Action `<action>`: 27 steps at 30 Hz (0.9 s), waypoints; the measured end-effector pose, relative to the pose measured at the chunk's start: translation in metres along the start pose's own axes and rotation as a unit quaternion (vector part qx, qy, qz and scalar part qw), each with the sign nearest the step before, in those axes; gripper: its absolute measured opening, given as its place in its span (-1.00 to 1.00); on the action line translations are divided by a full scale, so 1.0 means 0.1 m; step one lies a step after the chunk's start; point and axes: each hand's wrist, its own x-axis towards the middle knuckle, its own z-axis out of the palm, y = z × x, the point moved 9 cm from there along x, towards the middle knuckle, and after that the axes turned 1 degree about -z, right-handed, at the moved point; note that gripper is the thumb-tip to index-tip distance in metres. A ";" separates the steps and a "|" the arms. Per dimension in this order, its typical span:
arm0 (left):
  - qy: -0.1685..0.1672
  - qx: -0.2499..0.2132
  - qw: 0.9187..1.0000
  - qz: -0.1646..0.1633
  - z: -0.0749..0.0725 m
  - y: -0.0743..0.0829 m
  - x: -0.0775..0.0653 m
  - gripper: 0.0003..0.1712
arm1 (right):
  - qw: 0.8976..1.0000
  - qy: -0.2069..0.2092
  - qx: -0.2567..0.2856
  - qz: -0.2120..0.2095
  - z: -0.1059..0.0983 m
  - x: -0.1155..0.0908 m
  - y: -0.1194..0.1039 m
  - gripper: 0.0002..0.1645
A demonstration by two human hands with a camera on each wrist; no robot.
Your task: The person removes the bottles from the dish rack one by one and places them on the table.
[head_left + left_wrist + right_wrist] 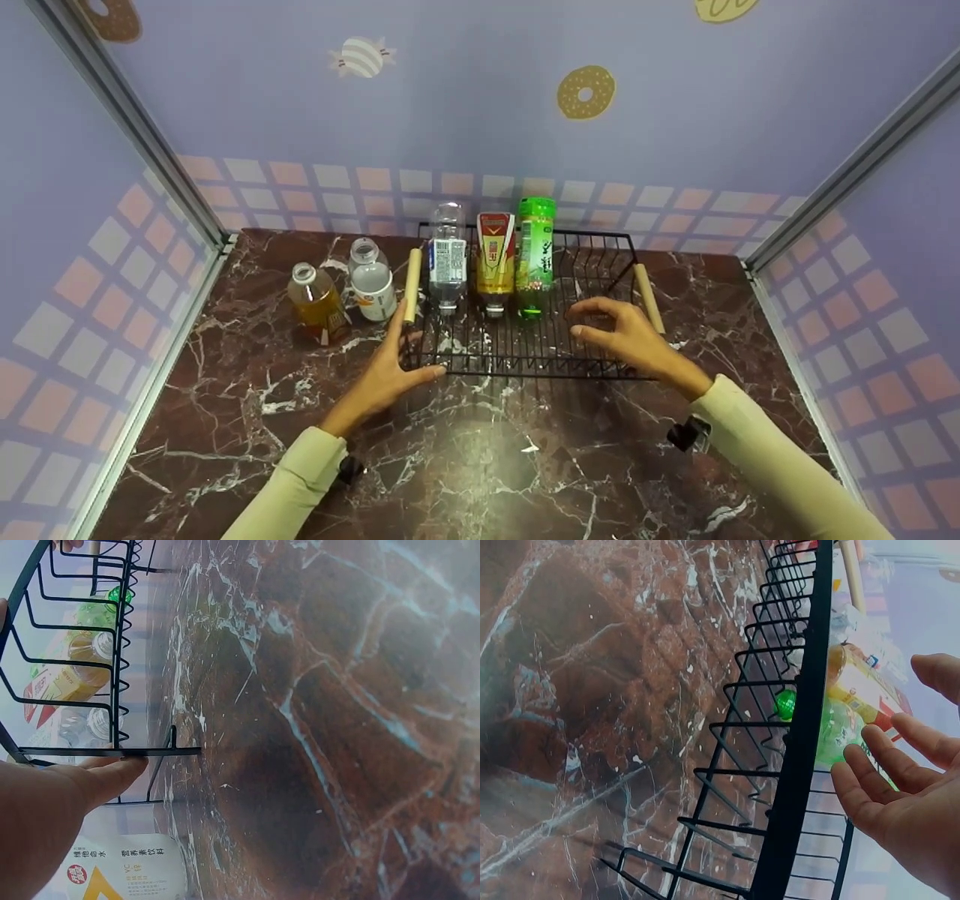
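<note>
A black wire rack (525,365) with wooden end handles stands on the marbled table. Three bottles lean inside it, cap ends down: a clear bottle (448,259), a red-and-yellow labelled bottle (495,255) and a green bottle (535,251). My left hand (386,371) is at the rack's left front corner, thumb spread along the front and straight fingers against the end wire (112,753). Over the rack's right part, beside the green bottle, hovers my right hand (626,334), its fingers loosely bent and holding nothing.
Left of the rack stand a bottle of amber drink (319,304) and a clear bottle with a white label (371,285). Patterned panels (480,112) enclose the marbled table (487,465) at the back and both sides. The right wooden handle (649,298) is close to my right wrist.
</note>
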 end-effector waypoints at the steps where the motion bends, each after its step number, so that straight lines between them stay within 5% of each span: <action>1: 0.000 0.003 1.000 0.000 0.00 0.00 0.00 0.54 | 1.000 0.001 0.002 0.002 -0.01 0.01 0.01 -0.51; 17: 0.002 -0.023 1.000 0.004 0.02 -0.02 -0.01 0.56 | 0.999 0.026 0.001 0.039 -0.16 0.19 0.19 -0.40; 27: -0.001 -0.038 0.999 0.000 0.02 -0.03 -0.01 0.56 | 0.997 0.004 0.007 0.077 -0.10 0.35 0.27 -0.25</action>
